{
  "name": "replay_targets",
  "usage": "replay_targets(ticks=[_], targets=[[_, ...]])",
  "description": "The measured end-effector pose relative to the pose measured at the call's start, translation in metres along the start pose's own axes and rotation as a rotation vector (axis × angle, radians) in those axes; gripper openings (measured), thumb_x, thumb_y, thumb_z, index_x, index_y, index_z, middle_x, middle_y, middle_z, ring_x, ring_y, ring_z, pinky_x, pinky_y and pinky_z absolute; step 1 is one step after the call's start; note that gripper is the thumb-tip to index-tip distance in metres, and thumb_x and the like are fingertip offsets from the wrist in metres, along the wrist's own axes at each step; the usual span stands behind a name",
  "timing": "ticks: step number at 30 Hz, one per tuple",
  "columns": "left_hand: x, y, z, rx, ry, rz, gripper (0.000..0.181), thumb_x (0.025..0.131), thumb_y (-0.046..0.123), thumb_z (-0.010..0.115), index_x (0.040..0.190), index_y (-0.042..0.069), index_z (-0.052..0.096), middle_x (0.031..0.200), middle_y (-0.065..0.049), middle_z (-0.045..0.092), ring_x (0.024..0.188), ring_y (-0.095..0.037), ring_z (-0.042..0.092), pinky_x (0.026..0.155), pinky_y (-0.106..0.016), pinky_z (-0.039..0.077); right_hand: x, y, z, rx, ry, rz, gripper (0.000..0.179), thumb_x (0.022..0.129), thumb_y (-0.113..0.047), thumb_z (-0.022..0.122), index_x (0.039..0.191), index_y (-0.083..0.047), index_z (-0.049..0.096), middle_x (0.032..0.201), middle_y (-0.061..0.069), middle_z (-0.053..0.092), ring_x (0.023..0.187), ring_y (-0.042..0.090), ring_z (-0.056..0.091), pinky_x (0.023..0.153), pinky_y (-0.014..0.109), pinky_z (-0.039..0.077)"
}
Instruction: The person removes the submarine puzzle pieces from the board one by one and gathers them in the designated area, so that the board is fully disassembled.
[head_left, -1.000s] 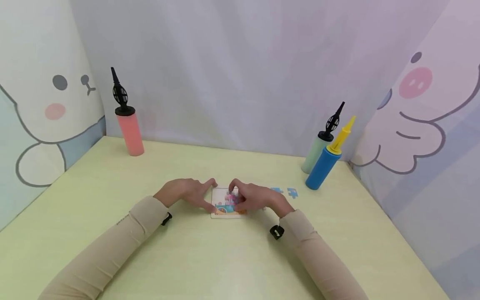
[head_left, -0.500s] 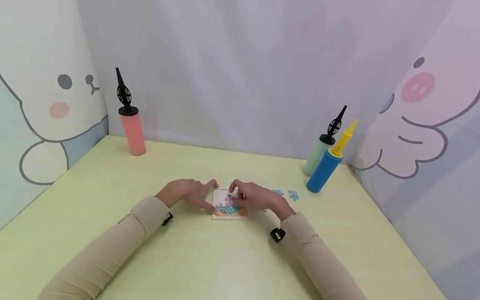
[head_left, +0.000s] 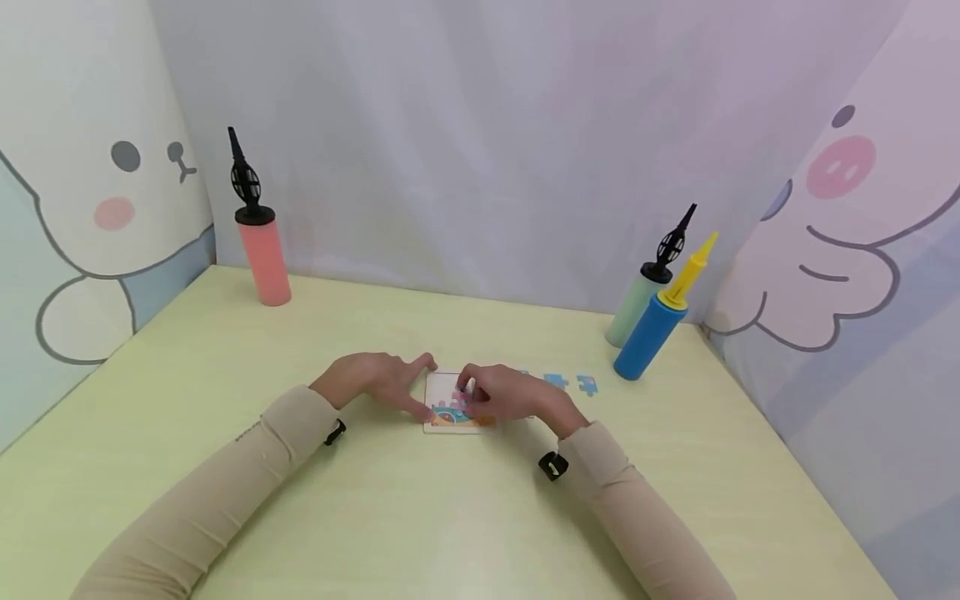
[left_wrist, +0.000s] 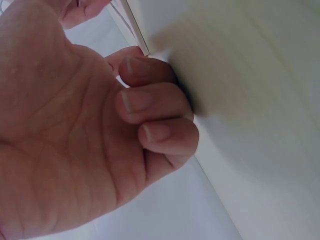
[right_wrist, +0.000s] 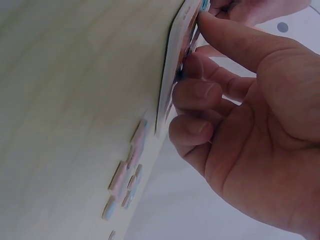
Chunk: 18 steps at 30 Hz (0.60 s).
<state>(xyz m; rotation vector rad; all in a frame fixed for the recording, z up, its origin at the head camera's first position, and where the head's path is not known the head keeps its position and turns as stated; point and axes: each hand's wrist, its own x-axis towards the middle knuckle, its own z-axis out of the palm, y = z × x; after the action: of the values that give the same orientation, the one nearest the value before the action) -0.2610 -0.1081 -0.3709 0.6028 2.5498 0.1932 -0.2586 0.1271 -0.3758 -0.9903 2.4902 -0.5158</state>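
Shifting slightly over a pale yellow desk (head_left: 450, 517)

Stretching past the work on every side, with far and side edges well apart from it. Carrying, towards the far edge, a coral pump (head_left: 266, 262) on the left and, on the right, a green pump (head_left: 628, 312) and a blue pump (head_left: 647, 337) overlapping in view. Reaching in with the left hand (head_left: 390, 385), with thumb and index finger spread along the left edge of a puzzle board (head_left: 442, 390), much as half a second ago. Curving the right hand (head_left: 506, 392) over the board's right part, with thumb slightly lower, towards the near rim, than half a second ago; cannot tell whether pinching a piece. Keeping the board flat mid-desk between both hands, with near rim exposed and open room along that side. Leaving a blue puzzle piece (head_left: 556, 381) and an outer puzzle piece (head_left: 587, 384) loose beyond the right hand, apart from each other.
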Motion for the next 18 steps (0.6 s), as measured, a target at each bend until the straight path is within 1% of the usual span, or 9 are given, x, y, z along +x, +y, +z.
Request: replay_targets(ticks=[5, 9, 12, 15, 18], targets=[[0.0006, 0.0013, 0.0003, -0.008, 0.003, 0.001, 0.083, 0.084, 0.066, 0.068, 0.145, 0.026, 0.03, 0.099, -0.009, 0.062, 0.087, -0.023, 0.058, 0.078, -0.044, 0.044, -0.0024, 0.0017, -0.0012, 0.056, -0.012, 0.018, 0.027, 0.097, -0.015, 0.068, 0.118, -0.008, 0.053, 0.084, 0.001, 0.06, 0.073, 0.013, 0.053, 0.072, 0.028, 0.045], [-0.0002, 0.0006, 0.0039, -0.016, 0.006, 0.002, 0.081, 0.084, 0.064, 0.069, 0.144, 0.026, 0.03, 0.096, -0.008, 0.062, 0.085, -0.023, 0.058, 0.077, -0.044, 0.044, -0.0022, 0.0035, 0.0016, 0.095, -0.017, 0.015, 0.03, 0.093, -0.015, 0.073, 0.113, -0.007, 0.053, 0.086, 0.002, 0.058, 0.075, 0.013, 0.051, 0.072, 0.027, 0.043], [-0.0007, -0.0009, 0.0067, -0.015, -0.002, 0.008, 0.081, 0.084, 0.065, 0.068, 0.144, 0.025, 0.031, 0.091, -0.006, 0.061, 0.082, -0.022, 0.057, 0.076, -0.042, 0.044, -0.0016, 0.0043, 0.004, 0.098, -0.026, -0.001, 0.03, 0.091, -0.015, 0.076, 0.108, -0.007, 0.053, 0.088, 0.002, 0.057, 0.077, 0.012, 0.05, 0.072, 0.026, 0.043], [-0.0005, -0.0016, 0.0061, -0.006, 0.009, 0.011, 0.081, 0.084, 0.065, 0.068, 0.144, 0.026, 0.03, 0.088, -0.006, 0.06, 0.079, -0.022, 0.057, 0.074, -0.042, 0.043, -0.0014, 0.0042, 0.0028, 0.085, -0.015, -0.023, 0.027, 0.09, -0.014, 0.076, 0.105, -0.007, 0.054, 0.088, 0.002, 0.057, 0.078, 0.013, 0.051, 0.073, 0.026, 0.044], [0.0009, -0.0014, 0.0036, -0.004, 0.02, 0.015, 0.081, 0.084, 0.066, 0.068, 0.144, 0.026, 0.03, 0.088, -0.006, 0.061, 0.079, -0.022, 0.057, 0.074, -0.042, 0.043, -0.0025, 0.003, -0.0005, 0.081, -0.006, -0.016, 0.029, 0.09, -0.013, 0.076, 0.108, -0.007, 0.053, 0.089, 0.002, 0.058, 0.079, 0.014, 0.053, 0.074, 0.027, 0.045]])
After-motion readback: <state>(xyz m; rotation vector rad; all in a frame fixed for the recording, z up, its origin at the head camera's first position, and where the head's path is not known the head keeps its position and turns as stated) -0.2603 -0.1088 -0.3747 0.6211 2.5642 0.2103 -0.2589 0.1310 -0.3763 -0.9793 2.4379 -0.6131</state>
